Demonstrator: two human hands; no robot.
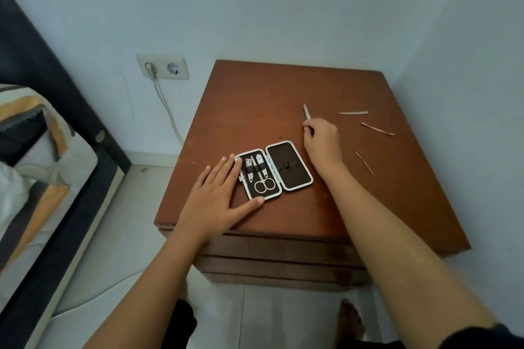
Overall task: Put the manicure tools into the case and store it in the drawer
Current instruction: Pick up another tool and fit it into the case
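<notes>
An open manicure case [295,178] with a white rim and dark lining lies on the brown nightstand [255,110]. Its left half holds scissors [264,185] and clippers under straps; the right half is bare. My left hand [219,195] lies flat against the case's left edge, fingers spread, thumb at its front corner. My right hand [323,140], just behind the case, pinches a thin metal tool [306,111] that sticks up and away. Three more slim tools lie loose to the right: one [353,113], another [377,129], and a thin stick [364,162].
Drawer fronts [278,252] show shut below the nightstand top. A wall socket [162,66] with a plugged cable sits left of it. A bed with a dark frame [71,110] fills the left side. My bare foot [351,320] stands on the pale floor.
</notes>
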